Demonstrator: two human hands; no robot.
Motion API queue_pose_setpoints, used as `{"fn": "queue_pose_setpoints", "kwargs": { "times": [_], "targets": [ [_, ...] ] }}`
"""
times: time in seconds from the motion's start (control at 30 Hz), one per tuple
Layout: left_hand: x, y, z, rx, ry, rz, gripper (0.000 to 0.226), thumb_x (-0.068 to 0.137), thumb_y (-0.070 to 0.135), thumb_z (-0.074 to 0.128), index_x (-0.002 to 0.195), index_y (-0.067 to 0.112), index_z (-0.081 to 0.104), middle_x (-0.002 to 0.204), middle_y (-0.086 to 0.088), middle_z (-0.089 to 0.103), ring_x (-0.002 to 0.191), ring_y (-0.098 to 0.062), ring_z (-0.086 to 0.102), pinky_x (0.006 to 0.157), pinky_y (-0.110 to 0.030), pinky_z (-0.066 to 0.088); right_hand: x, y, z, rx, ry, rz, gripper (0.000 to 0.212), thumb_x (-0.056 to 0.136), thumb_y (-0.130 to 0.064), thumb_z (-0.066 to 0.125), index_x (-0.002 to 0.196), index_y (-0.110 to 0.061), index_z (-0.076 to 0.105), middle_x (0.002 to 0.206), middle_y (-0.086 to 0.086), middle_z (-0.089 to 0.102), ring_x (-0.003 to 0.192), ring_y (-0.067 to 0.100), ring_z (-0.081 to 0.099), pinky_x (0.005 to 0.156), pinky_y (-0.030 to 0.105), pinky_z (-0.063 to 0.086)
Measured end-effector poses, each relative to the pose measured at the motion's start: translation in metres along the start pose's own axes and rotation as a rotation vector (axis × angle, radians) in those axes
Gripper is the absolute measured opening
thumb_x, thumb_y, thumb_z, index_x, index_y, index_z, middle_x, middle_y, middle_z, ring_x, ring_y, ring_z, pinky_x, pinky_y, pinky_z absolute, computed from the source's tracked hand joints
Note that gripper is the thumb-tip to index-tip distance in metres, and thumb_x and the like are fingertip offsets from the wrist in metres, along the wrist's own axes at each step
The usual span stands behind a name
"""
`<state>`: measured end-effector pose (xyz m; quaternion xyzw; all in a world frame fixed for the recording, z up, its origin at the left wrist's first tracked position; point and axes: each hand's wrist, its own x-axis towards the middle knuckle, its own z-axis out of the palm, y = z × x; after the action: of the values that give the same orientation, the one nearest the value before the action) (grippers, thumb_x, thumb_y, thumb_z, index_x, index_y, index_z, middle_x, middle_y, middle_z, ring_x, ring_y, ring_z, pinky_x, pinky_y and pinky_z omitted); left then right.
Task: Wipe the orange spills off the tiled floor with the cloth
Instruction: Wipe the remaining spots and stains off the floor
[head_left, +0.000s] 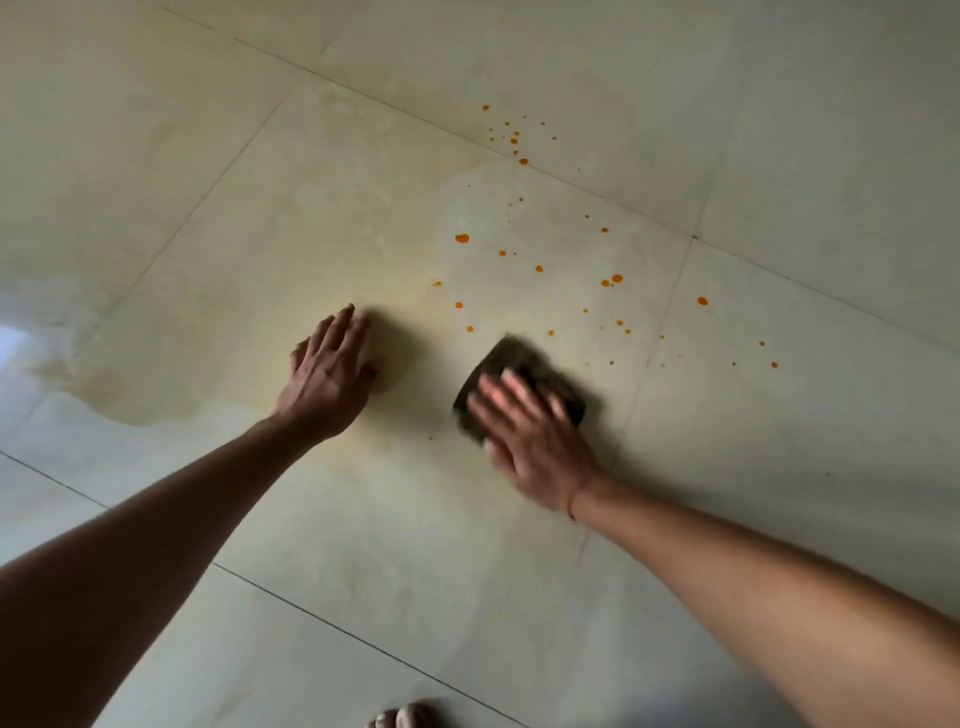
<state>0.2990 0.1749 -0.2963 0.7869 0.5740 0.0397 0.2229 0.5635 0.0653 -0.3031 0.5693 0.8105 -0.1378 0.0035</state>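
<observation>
A pale, glossy tiled floor carries a yellowish wet smear across its central tile. The left hand rests flat on the smear, fingers straight and empty. The right hand, blurred, presses straight fingers on a dark folded cloth just below scattered orange spills.

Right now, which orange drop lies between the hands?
The tiny lone drop just left of the cloth; all other drops sit farther from the camera.

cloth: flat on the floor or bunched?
Flat. The cloth lies pressed on the floor under the open right hand; motion blur hides any folds.
</observation>
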Motion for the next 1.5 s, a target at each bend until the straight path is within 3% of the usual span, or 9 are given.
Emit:
{"fn": "queue_pose_setpoints", "kwargs": {
  "times": [0.1, 0.3, 0.47, 0.67, 0.87, 1.03, 1.17, 1.37, 1.5],
  "targets": [
    [0.002, -0.018, -0.004, -0.007, 0.069, -0.072, 0.056, 0.099, 0.035, 0.037, 0.151, 0.016, 0.026, 0.162, -0.01, 0.017, 0.148, -0.032, 0.015, 0.115, -0.053, 0.018, 0.036, -0.043, 0.006, 0.084, 0.079, 0.235, 0.058, 0.095, -0.039, 0.037, 0.151, -0.027, 0.029, 0.161, -0.001, 0.019, 0.149, 0.024, 0.012, 0.113, 0.048, 0.022],
    [0.023, -0.037, -0.007, 0.006, 0.138, -0.094, 0.058, 0.088, 0.042, 0.04, 0.141, 0.018, 0.038, 0.153, -0.008, 0.032, 0.141, -0.028, 0.026, 0.111, -0.051, 0.021, -0.019, -0.028, 0.021, -0.02, -0.022, -0.214, 0.06, 0.092, -0.042, 0.037, 0.15, -0.029, 0.03, 0.159, -0.001, 0.026, 0.147, 0.023, 0.02, 0.11, 0.047, 0.025],
    [0.027, -0.037, 0.006, 0.026, 0.195, -0.101, 0.055, 0.088, 0.044, 0.04, 0.137, 0.018, 0.039, 0.149, -0.008, 0.036, 0.138, -0.029, 0.029, 0.111, -0.052, 0.022, 0.082, -0.036, -0.001, 0.049, 0.115, 0.247, 0.058, 0.093, -0.038, 0.039, 0.149, -0.026, 0.034, 0.159, 0.0, 0.025, 0.148, 0.025, 0.018, 0.111, 0.048, 0.025],
    [0.051, -0.029, -0.004, 0.002, 0.283, -0.109, 0.054, 0.088, 0.053, 0.041, 0.124, 0.014, 0.05, 0.127, -0.013, 0.048, 0.117, -0.034, 0.044, 0.101, -0.05, 0.029, 0.005, -0.05, 0.024, 0.016, -0.002, -0.126, 0.061, 0.09, -0.038, 0.043, 0.149, -0.029, 0.031, 0.159, -0.002, 0.025, 0.148, 0.023, 0.018, 0.111, 0.048, 0.024],
    [0.107, -0.013, 0.01, 0.044, 0.223, -0.081, 0.061, 0.091, 0.053, 0.042, 0.138, 0.015, 0.039, 0.148, -0.011, 0.037, 0.135, -0.033, 0.032, 0.108, -0.05, 0.025, 0.132, 0.008, -0.016, 0.021, 0.156, 0.428, 0.055, 0.095, -0.036, 0.041, 0.149, -0.025, 0.035, 0.159, 0.0, 0.026, 0.148, 0.025, 0.018, 0.11, 0.049, 0.025],
    [0.105, -0.013, 0.016, 0.076, 0.198, -0.108, 0.061, 0.093, 0.052, 0.038, 0.14, 0.011, 0.037, 0.151, -0.016, 0.034, 0.138, -0.038, 0.028, 0.111, -0.054, 0.022, 0.063, -0.027, 0.005, -0.042, 0.017, 0.116, 0.06, 0.094, -0.036, 0.039, 0.152, -0.028, 0.025, 0.161, -0.002, 0.02, 0.148, 0.026, 0.017, 0.11, 0.048, 0.026],
    [0.106, -0.004, 0.007, 0.065, 0.088, -0.143, 0.062, 0.096, 0.049, 0.038, 0.144, 0.01, 0.033, 0.155, -0.016, 0.026, 0.143, -0.037, 0.019, 0.115, -0.054, 0.014, 0.029, -0.004, -0.015, -0.03, -0.114, 0.152, 0.058, 0.095, -0.039, 0.032, 0.152, -0.029, 0.027, 0.16, -0.002, 0.022, 0.147, 0.025, 0.02, 0.108, 0.05, 0.034],
    [0.107, -0.012, 0.018, 0.126, 0.192, -0.084, 0.056, 0.095, 0.046, 0.04, 0.139, 0.011, 0.037, 0.151, -0.015, 0.032, 0.139, -0.037, 0.025, 0.113, -0.052, 0.019, 0.197, 0.043, -0.031, 0.023, 0.108, 0.458, 0.055, 0.097, -0.041, 0.039, 0.15, -0.029, 0.03, 0.161, -0.002, 0.019, 0.149, 0.024, 0.011, 0.112, 0.049, 0.018],
    [0.104, -0.012, 0.016, 0.099, 0.203, -0.094, 0.052, 0.092, 0.037, 0.04, 0.139, 0.014, 0.037, 0.151, -0.014, 0.033, 0.138, -0.036, 0.028, 0.112, -0.05, 0.023, 0.176, -0.007, -0.006, 0.008, 0.114, 0.19, 0.056, 0.095, -0.039, 0.037, 0.149, -0.028, 0.032, 0.16, -0.001, 0.023, 0.148, 0.024, 0.016, 0.109, 0.049, 0.025]
  ]
}}
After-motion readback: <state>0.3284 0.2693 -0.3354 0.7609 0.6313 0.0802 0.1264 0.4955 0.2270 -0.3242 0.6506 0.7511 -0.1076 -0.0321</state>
